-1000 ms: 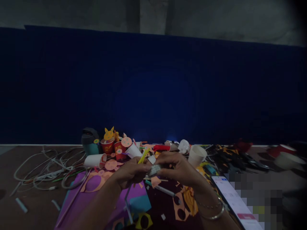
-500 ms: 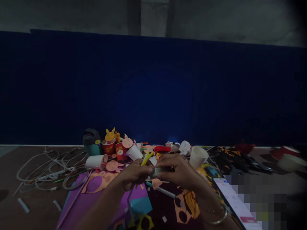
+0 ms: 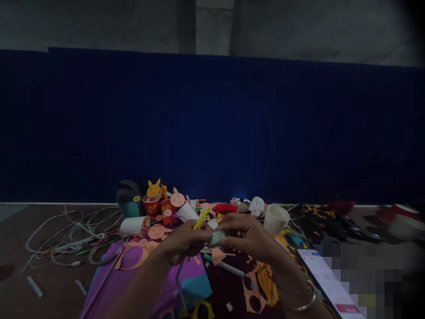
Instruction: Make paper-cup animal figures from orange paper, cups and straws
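In the middle of the table, my left hand (image 3: 186,241) is closed around a yellow strip (image 3: 201,218) whose top sticks up past the thumb. Below that hand runs a thin grey bent stick (image 3: 179,285); whether it is held I cannot tell. My right hand (image 3: 247,235) pinches a small pale grey roundish piece (image 3: 216,239), possibly a roll of tape. The left fingertips are close beside it, perhaps touching. A small white square (image 3: 213,224) shows between the hands.
Purple sheets (image 3: 131,290) and orange cut-outs (image 3: 254,292) lie in front. Behind stand red cups (image 3: 152,207) with paper animal faces and a white cup (image 3: 276,219). White cables (image 3: 58,237) coil at left. A phone (image 3: 323,274) lies at right, near a glue stick (image 3: 232,269).
Both hands stay together, with the grey piece turned slightly between the fingers. The whole view has shifted a little.
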Demonstrator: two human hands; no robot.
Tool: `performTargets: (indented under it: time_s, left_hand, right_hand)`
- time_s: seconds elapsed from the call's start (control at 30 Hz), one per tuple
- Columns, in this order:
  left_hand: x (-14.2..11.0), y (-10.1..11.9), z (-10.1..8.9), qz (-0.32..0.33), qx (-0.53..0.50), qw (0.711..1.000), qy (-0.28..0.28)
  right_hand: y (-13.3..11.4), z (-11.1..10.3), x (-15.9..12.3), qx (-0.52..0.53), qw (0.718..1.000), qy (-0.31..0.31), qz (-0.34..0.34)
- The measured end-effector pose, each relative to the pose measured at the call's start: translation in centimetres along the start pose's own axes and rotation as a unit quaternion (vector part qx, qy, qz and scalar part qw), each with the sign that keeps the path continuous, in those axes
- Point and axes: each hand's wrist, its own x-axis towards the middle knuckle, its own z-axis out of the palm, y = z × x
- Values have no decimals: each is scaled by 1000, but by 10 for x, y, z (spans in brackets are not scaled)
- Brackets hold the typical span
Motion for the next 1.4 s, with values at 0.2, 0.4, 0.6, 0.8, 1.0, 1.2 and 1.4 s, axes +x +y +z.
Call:
performTargets:
  time_s: [0.2,0.4,0.6,0.8,1.0,1.2,1.4]
  left_hand:
    - [0,-2,-1,-4,11,1000,-2]
    - [2,-6,0,7,7,1000,14]
    - [4,-9,-3,0,17,999,31]
    - [5,-9,-2,-4,29,999,42]
    - [5,-7,3,-5,66,995,71]
    - [-6,10,5,24,37,997,66]
    - [-9,12,7,76,71,989,102]
  right_hand:
    - [0,0,-2,-3,1000,-19,-16]
    - [3,3,-2,-23,999,-14,-41]
    - [-1,4,-2,-47,998,-14,-30]
    - [-4,6,-3,-61,998,-18,-16]
    - [-3,8,-2,-72,997,0,-17]
    - [5,0,2,41,998,50,3]
    - [16,1,2,197,979,22,38]
